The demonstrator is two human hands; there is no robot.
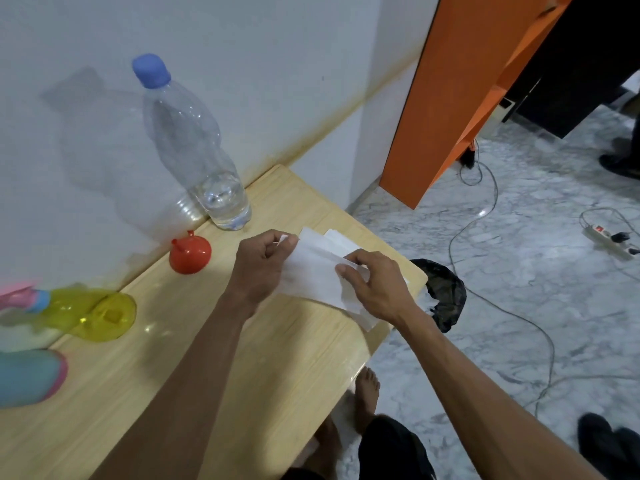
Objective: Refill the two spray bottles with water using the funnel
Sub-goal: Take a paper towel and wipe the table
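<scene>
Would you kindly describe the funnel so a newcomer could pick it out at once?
Start at the wooden table against the white wall. Near the wall, just in front of the tall clear water bottle, lies the funnel. It is the only red item, small and round with a short spout.

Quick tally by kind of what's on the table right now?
Spray bottles: 2, yellow and blue, both blurred at the left edge
Water bottle: 1
Funnel: 1, red
Tissue: 1, held in both hands
Total: 5
</scene>
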